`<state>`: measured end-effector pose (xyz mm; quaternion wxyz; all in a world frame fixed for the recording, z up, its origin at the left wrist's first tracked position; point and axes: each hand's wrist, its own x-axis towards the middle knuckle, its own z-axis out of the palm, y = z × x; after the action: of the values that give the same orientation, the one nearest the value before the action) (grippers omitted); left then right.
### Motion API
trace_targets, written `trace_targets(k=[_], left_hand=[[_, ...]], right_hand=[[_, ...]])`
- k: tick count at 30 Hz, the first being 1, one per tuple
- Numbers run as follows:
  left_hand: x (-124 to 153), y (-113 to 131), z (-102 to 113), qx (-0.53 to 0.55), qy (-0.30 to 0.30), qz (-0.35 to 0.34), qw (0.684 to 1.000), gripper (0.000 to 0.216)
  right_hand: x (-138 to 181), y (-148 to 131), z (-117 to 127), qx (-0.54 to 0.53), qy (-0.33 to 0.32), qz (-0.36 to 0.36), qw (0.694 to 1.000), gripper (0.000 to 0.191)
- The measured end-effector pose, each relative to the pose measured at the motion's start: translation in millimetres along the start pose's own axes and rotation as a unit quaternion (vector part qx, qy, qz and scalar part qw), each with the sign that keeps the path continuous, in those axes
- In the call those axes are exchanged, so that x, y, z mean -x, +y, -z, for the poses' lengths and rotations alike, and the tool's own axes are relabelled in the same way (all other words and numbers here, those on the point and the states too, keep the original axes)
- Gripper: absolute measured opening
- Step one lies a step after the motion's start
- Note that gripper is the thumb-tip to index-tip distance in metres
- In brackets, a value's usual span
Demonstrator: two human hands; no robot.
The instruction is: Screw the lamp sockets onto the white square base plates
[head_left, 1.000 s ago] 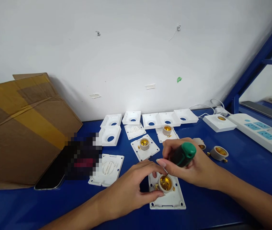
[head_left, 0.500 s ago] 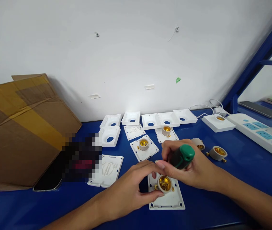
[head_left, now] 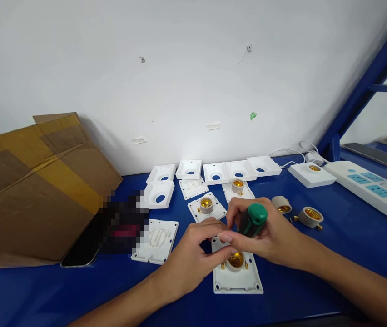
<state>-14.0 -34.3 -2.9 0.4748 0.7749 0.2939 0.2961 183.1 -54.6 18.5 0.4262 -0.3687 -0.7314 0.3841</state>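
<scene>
A white square base plate (head_left: pixel 239 281) lies near the front of the blue table, with a brass lamp socket (head_left: pixel 236 260) standing on it. My left hand (head_left: pixel 193 259) curls round the socket's left side, thumb and fingers pinched on it. My right hand (head_left: pixel 268 234) grips a screwdriver with a green and black handle (head_left: pixel 253 219), held nearly upright above the socket. The screwdriver's tip is hidden behind my fingers.
Several white covers (head_left: pixel 215 171) and base plates with sockets (head_left: pixel 206 205) line the wall side. Two loose sockets (head_left: pixel 311 216) lie to the right, beside a white power strip (head_left: pixel 370 188). A flattened cardboard box (head_left: pixel 33 190) and a phone (head_left: pixel 81 254) sit at left.
The screwdriver has tipped more upright and moved slightly left over the socket. My left hand has closed tighter on the socket. The view has shifted a little to the left.
</scene>
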Motion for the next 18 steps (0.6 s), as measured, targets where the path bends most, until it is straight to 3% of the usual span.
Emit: trace_targets(k=[5,10,15,18], left_hand=[[0.0,-0.4,-2.1,-0.008,0.019,-0.008,1.0,0.018],[0.2,-0.2,-2.2,-0.018,0.012,-0.007,1.0,0.009],[0.6,-4.9,-2.3,-0.016,0.012,-0.008,1.0,0.005],[1.0,-7.4,-2.7,-0.011,0.016,-0.005,1.0,0.005]], right_hand=[[-1.2,-4.3,6.8,0.022,-0.03,0.004,0.999,0.021],[3.4,-11.1,19.9,-0.005,0.001,0.068,0.998,0.038],[4.8,-17.9,25.8,-0.003,0.021,0.133,0.991,0.017],[2.8,-21.2,27.9,-0.017,-0.005,0.142,0.99,0.015]])
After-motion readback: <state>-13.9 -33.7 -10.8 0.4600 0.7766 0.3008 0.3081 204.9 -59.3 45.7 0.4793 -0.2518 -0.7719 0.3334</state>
